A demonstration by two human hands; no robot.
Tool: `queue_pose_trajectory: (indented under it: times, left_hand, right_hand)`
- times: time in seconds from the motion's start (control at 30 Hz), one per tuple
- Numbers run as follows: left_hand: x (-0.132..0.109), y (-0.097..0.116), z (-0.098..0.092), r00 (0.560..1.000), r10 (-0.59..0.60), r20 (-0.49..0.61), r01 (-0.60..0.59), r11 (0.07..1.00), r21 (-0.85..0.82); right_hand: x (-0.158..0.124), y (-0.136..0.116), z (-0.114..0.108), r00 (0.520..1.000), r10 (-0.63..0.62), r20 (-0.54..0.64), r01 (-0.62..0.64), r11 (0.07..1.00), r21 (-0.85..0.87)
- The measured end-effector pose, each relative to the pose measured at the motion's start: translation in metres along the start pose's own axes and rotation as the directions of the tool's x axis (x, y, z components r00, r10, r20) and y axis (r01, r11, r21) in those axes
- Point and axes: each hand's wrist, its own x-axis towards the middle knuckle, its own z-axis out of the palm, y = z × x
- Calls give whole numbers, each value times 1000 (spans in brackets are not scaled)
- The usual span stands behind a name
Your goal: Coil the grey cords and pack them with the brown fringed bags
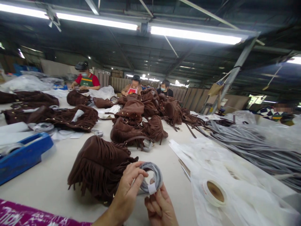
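Observation:
A coiled grey strap (158,174) is held up between both hands, with a small white piece (152,188) on its lower part. My left hand (129,188) pinches the coil's left side between thumb and fingers. At the coil's lower right, my right hand (161,205) grips it with the thumb near the white piece; its other fingers are curled. Just behind my left hand lies a brown fringed bag (96,166) on the pale table (174,169).
Several brown bags (131,110) are heaped farther back. A blue tape dispenser (25,157) stands at left. At right lie a tape roll (214,192), white sheets (204,153) and grey straps (254,147). People (87,80) work across the table.

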Motion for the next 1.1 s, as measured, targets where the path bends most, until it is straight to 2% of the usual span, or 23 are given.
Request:
queue_pose_trajectory:
  times: [0.1,0.17,0.27,0.37,0.43,0.57,0.73,0.8,0.93,1.03,1.1]
  left_hand:
    - [2,7,-5,988,152,13,-150,948,282]
    - [3,11,-7,972,232,42,-229,887,400]
    - [4,15,-9,937,344,57,-326,807,492]
    - [8,16,-11,883,457,104,-433,711,554]
    - [10,17,-13,857,485,175,-485,644,591]
    - [12,18,-13,845,466,263,-513,564,647]
    - [11,15,-9,826,506,249,-543,593,595]
    - [11,13,-9,832,497,246,-537,608,585]
    - [10,13,-11,879,422,224,-468,666,581]
    - [11,10,-13,934,305,188,-358,791,496]
    - [14,6,-14,966,190,172,-243,894,376]
  right_hand:
    - [-2,-3,4,1000,8,16,-8,1000,-28]
    - [-3,-7,7,999,33,29,-31,998,-53]
    - [-3,-10,9,997,67,44,-63,995,-82]
    - [-1,-8,8,998,57,24,-55,995,-83]
    - [-1,-7,7,999,46,0,-46,996,-80]
    - [-2,-7,6,997,73,6,-72,993,-91]
    - [-4,-9,6,997,77,-15,-79,991,-107]
    - [-4,-9,7,996,82,-14,-84,990,-114]
    - [-5,-8,10,995,94,-19,-96,989,-117]
    - [-5,-7,11,995,95,-33,-99,987,-126]
    - [-5,-7,13,996,82,-44,-87,989,-122]
